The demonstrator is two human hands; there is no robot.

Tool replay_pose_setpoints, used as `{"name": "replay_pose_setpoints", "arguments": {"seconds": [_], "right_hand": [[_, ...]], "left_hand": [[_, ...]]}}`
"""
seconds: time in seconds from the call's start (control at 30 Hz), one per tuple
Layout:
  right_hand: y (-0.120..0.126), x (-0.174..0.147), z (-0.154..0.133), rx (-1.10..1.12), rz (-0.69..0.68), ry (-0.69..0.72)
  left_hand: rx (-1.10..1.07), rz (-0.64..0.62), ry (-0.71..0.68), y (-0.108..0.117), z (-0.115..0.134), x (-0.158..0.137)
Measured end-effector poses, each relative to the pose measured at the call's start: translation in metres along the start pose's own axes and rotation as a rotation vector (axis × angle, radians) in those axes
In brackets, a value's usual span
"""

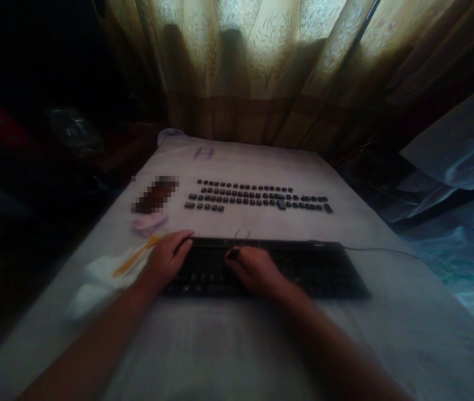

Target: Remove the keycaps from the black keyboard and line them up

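Note:
A black keyboard (312, 273) lies across the cloth-covered table in front of me. My left hand (169, 257) grips its left end, fingers at the back edge and thumb over the top. Over the middle of the keyboard, my right hand (255, 270) pinches a small black keycap (234, 254) between thumb and fingers. Some of the keyboard's key positions look bare, though blur and shade hide the detail. Beyond it, loose black keycaps (237, 193) are laid out in several rows. A thin wire loop (243, 230) shows just behind the keyboard's back edge.
Left of the keyboard lie a crumpled white cloth (98, 273) with an orange strip (136, 257), a pink cloth (150, 224) and a pixelated item (155, 195). A cable (381, 250) runs off right. Patterned curtains (257, 72) hang behind the table (262, 345).

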State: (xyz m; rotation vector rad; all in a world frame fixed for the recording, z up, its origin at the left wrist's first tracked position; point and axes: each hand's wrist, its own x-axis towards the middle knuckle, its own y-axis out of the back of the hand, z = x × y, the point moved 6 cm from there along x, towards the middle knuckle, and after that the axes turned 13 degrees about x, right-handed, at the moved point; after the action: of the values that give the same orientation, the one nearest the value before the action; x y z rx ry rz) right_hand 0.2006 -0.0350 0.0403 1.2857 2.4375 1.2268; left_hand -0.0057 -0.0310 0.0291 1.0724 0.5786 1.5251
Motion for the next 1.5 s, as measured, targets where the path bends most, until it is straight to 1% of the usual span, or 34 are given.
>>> {"name": "replay_pose_setpoints", "arguments": {"seconds": [0.13,0.23,0.3,0.37,0.43,0.5,0.57,0.7,0.77,0.87,1.0,1.2,1.33,1.5], "right_hand": [[0.000,0.000,0.003,0.110,0.001,-0.019],[0.003,-0.002,0.004,0.226,0.034,-0.014],[0.009,-0.003,0.008,0.372,0.119,-0.057],[0.017,-0.006,0.017,0.515,0.248,-0.142],[0.025,-0.006,0.026,0.573,0.349,-0.215],[0.031,0.001,0.032,0.545,0.378,-0.243],[0.039,0.015,0.037,0.458,0.370,-0.238],[0.052,0.055,0.051,0.125,0.321,-0.255],[0.053,0.074,0.061,0.044,0.309,-0.275],[0.045,0.091,0.074,-0.008,0.300,-0.286],[0.035,0.100,0.088,-0.065,0.294,-0.300],[0.035,0.107,0.099,-0.128,0.288,-0.311],[0.034,0.110,0.101,-0.149,0.272,-0.303],[0.034,0.111,0.098,-0.154,0.263,-0.257]], "left_hand": [[0.025,-0.027,-0.044,-0.003,0.004,0.001],[0.051,-0.041,-0.047,-0.003,0.004,0.002],[0.054,-0.036,-0.049,-0.003,0.004,0.002],[0.051,-0.028,-0.050,-0.002,0.004,0.002],[0.044,-0.025,-0.048,-0.002,0.003,0.002],[0.033,-0.026,-0.041,-0.003,0.002,0.001],[0.020,-0.016,-0.041,-0.002,0.001,0.000],[0.015,0.017,-0.055,0.000,0.000,0.000],[0.014,0.031,-0.054,0.001,-0.001,-0.001],[0.010,0.037,-0.063,0.001,-0.001,-0.001],[0.002,0.029,-0.058,0.001,-0.002,-0.001],[0.004,0.023,-0.056,0.001,-0.002,-0.003],[0.013,0.018,-0.053,0.001,-0.002,-0.003],[0.020,0.020,-0.069,0.001,-0.001,-0.003]]}}
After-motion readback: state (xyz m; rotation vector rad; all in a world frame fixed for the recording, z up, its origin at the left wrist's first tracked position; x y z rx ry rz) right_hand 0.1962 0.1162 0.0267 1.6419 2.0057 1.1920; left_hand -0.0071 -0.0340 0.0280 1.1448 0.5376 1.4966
